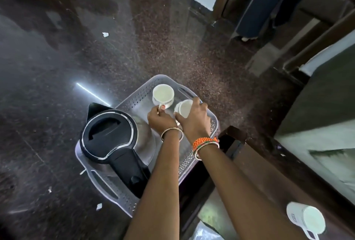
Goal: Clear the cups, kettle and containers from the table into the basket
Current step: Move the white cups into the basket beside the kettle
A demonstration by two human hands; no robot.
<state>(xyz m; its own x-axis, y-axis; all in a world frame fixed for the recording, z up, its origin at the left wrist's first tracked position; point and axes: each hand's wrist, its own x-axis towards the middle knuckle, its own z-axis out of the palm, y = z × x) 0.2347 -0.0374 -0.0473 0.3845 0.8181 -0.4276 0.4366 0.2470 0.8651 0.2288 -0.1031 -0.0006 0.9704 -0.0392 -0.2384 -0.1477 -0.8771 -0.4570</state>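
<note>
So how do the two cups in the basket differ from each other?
The left cup stands upright with its whole round mouth showing; the right cup looks tilted and is partly covered. The left hand pinches the left cup by its handle, while the right hand wraps around the right cup's body. Both are white, look empty, and sit inside the grey basket.

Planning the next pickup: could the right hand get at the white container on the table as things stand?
Probably not yet: the right hand grips a cup in the basket. The container lies uncovered on the table, so once freed, likely yes.
</note>
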